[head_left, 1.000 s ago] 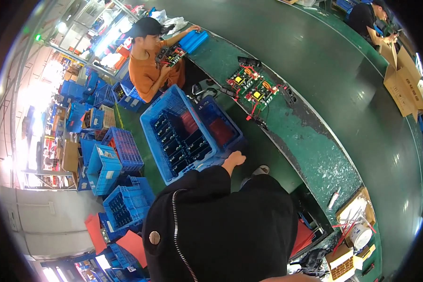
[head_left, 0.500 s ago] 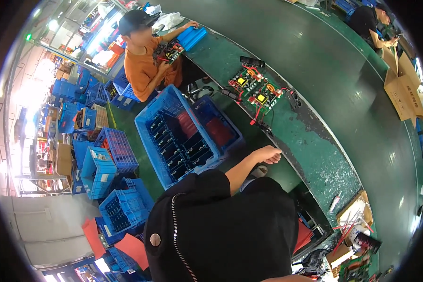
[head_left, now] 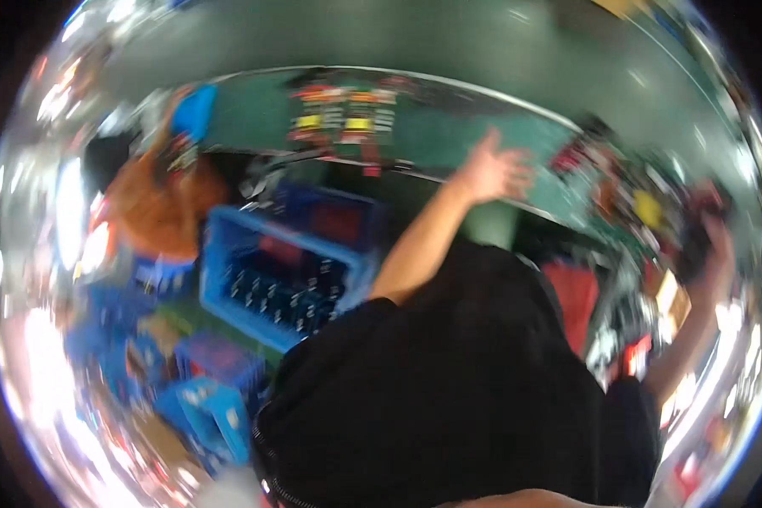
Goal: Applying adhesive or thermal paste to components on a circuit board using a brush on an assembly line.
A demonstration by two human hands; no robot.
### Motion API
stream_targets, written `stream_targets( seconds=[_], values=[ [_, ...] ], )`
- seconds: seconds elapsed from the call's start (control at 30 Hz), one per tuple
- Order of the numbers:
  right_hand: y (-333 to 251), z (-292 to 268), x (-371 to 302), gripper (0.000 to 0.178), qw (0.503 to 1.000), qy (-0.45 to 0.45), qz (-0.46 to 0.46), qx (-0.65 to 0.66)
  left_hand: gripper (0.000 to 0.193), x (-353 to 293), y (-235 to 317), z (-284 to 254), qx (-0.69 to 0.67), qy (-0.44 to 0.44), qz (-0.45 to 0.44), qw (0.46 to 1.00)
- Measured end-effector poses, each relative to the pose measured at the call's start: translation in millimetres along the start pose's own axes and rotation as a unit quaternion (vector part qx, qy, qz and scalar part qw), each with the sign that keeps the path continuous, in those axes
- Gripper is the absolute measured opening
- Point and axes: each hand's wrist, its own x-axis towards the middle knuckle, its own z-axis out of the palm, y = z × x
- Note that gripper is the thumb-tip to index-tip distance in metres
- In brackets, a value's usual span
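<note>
My left hand (head_left: 493, 172) reaches over the near edge of the green workbench (head_left: 444, 127). Its fingers are spread and nothing is in them. Far to the right, motion smears my right hand (head_left: 717, 227). A dark object (head_left: 697, 241) is beside it, and whether the fingers grip that object I cannot make out. Left of my left hand, two circuit boards (head_left: 359, 124) with yellow parts lie side by side on the bench. Around my right hand is a blurred heap of boards and parts, among them something yellow (head_left: 648, 208).
A large blue crate (head_left: 267, 326) holding rows of dark units stands to my left, before the bench. Beyond it a co-worker in an orange shirt (head_left: 157, 207) sits near a blue object (head_left: 195, 113). Red sheets (head_left: 570, 300) sit below the bench edge; more blue crates (head_left: 216, 415) stand lower left.
The view has swung to the right. My left hand has risen from beside the bench to over its edge, its fingers spreading. My right hand and forearm have come into view at the right.
</note>
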Motion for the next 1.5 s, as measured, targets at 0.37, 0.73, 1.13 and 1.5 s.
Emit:
stream_targets(
  seconds=[0.37,0.73,1.13,1.5],
  values=[
    [103,27,76,0.026,0.993,-0.058,0.08,0.063,0.038,55,-25,-17,-0.042,0.14,0.161,0.976],
    [281,25,197,0.026,0.906,-0.11,0.306,0.27,0.038,87,6,-40,0.356,0.486,0.161,0.782],
    [283,8,268,0.059,0.932,-0.156,0.091,-0.314,0.031,93,45,-83,0.716,0.401,0.248,0.514],
    [287,-13,275,0.063,0.923,-0.111,0.313,0.193,0.085,187,-49,59,0.84,-0.024,0.196,0.506]
  ],
)
